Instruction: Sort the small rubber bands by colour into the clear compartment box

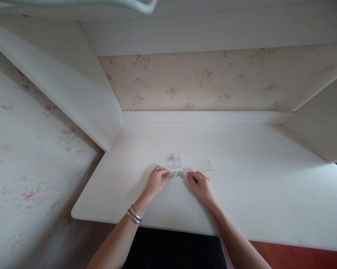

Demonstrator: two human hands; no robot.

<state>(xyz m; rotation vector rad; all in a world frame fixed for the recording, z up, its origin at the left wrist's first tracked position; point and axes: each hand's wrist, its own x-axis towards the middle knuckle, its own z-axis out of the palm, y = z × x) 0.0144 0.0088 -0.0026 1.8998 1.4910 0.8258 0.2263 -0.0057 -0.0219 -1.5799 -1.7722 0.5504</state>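
On the white desk, a short row of small ring-like items lies between my hands: a yellowish ring (172, 175), a green ring (176, 174) and a grey ring (181, 174). The fingertips of my left hand (158, 180) are pinched at the yellowish ring's left edge. My right hand (199, 184) is closed just right of the grey ring, apart from it; anything in its fingers is too small to make out. Behind the row stands a clear divided box (174, 161) with small coloured bits inside. A clear flat lid (204, 164) lies to its right.
The white desk (258, 186) has a raised back strip (202, 117) and side panels at left (73, 82) and right (325, 119). A shelf board (213, 31) hangs above. Floral wallpaper (185, 82) covers the wall behind. A pale curved bar (123, 3) crosses the top left.
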